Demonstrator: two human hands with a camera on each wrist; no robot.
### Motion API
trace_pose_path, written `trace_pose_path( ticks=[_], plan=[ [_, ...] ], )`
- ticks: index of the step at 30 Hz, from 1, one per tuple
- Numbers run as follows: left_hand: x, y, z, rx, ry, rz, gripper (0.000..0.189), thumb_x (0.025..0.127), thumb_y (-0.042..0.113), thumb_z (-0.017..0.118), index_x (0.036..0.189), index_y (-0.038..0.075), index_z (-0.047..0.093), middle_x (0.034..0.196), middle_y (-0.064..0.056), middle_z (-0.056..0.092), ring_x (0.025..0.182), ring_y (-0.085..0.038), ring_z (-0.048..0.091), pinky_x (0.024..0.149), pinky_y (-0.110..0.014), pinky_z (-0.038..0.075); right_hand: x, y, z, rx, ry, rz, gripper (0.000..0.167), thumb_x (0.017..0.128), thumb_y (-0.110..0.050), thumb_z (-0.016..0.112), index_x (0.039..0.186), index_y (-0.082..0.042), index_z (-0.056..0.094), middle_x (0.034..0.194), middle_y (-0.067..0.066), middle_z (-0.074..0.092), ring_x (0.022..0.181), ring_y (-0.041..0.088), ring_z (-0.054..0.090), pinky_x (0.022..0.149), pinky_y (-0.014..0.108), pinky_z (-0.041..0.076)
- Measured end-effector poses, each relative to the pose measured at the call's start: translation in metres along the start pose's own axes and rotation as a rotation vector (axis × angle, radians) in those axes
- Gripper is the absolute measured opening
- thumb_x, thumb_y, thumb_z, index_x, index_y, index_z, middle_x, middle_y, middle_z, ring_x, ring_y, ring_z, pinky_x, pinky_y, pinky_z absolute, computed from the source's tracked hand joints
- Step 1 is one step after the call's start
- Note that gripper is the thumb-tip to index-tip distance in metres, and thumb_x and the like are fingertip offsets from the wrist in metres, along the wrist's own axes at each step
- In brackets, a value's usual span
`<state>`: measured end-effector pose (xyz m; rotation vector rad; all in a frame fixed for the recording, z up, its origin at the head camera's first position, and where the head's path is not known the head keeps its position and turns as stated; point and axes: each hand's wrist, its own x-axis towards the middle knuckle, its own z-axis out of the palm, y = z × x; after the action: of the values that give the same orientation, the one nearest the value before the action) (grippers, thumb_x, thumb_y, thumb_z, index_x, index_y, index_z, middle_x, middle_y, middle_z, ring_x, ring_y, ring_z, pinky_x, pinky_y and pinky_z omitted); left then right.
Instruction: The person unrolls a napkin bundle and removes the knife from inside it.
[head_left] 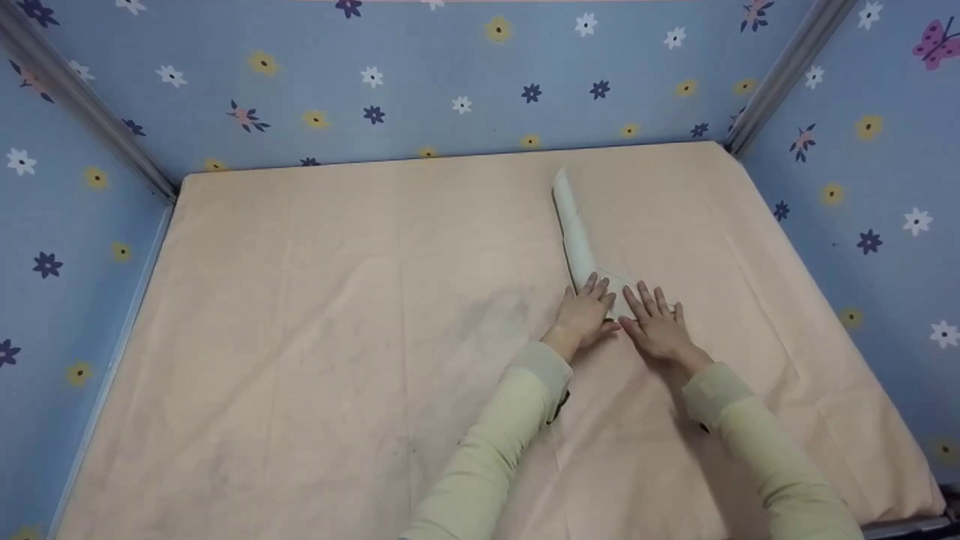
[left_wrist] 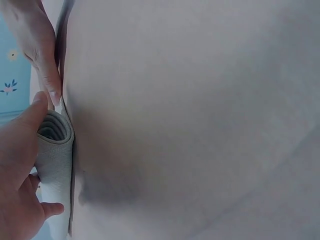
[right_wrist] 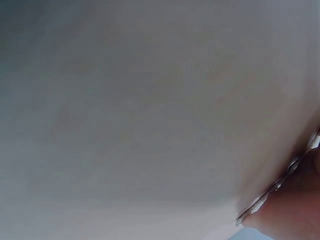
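A pale green cloth, its material not certain, is rolled into a long narrow roll [head_left: 575, 232] that runs away from me. A short flat end [head_left: 618, 286] of it lies to the right. My left hand [head_left: 583, 315] rests over the near end of the roll with fingers extended. In the left wrist view the spiral of layers shows at the roll's end [left_wrist: 56, 172], beside the left hand [left_wrist: 17, 175]. My right hand [head_left: 658, 330] presses the flat part with spread fingers. The right wrist view catches only part of that hand [right_wrist: 292, 210] at the cloth's edge.
A peach-coloured sheet [head_left: 315, 322] covers the wide table under the cloth, with creases and a grey smudge [head_left: 495, 319]. Blue flowered panels [head_left: 450, 67] stand behind and on both sides, with grey posts [head_left: 780, 75] at the back corners.
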<state>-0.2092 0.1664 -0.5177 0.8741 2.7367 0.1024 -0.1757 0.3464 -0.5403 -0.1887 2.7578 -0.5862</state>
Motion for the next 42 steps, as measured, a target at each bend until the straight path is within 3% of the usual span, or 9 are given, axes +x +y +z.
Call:
trace_pose_path(
  ticks=[10, 22, 34, 42],
  plan=[
    [-0.003, 0.001, -0.001, 0.031, 0.010, -0.032, 0.063, 0.107, 0.054, 0.044, 0.160, 0.021, 0.045, 0.174, 0.001, 0.027, 0.163, -0.019, 0.019, 0.129, -0.044, 0.033, 0.001, -0.005, -0.001, -0.017, -0.007, 0.027, 0.065, 0.114, -0.032, 0.036, 0.165, 0.001, 0.013, 0.172, 0.030, -0.001, 0.158, 0.056, -0.006, 0.122, 0.078, -0.009],
    [-0.007, -0.004, 0.001, 0.041, 0.051, -0.013, 0.060, 0.107, 0.053, 0.047, 0.158, 0.020, 0.049, 0.172, 0.000, 0.032, 0.162, -0.020, 0.025, 0.126, -0.043, 0.037, -0.001, -0.002, 0.001, -0.009, -0.013, 0.014, 0.065, 0.114, -0.033, 0.035, 0.165, 0.001, 0.013, 0.172, 0.031, -0.002, 0.157, 0.057, -0.008, 0.122, 0.077, -0.010],
    [-0.005, -0.013, 0.004, -0.014, 0.070, 0.007, 0.057, 0.107, 0.050, 0.052, 0.155, 0.019, 0.052, 0.171, -0.001, 0.036, 0.160, -0.021, 0.030, 0.125, -0.044, 0.040, 0.000, -0.003, -0.002, -0.021, -0.008, 0.019, 0.065, 0.114, -0.031, 0.034, 0.166, 0.000, 0.011, 0.172, 0.030, -0.002, 0.157, 0.057, -0.007, 0.123, 0.077, -0.009],
    [-0.014, -0.016, -0.002, -0.037, 0.061, 0.002, 0.057, 0.108, 0.047, 0.051, 0.156, 0.017, 0.050, 0.171, -0.004, 0.034, 0.160, -0.024, 0.029, 0.126, -0.044, 0.038, 0.000, -0.003, -0.001, -0.030, -0.010, 0.023, 0.064, 0.114, -0.030, 0.034, 0.166, 0.000, 0.011, 0.172, 0.029, -0.002, 0.157, 0.057, -0.006, 0.122, 0.077, -0.009]
  ],
)
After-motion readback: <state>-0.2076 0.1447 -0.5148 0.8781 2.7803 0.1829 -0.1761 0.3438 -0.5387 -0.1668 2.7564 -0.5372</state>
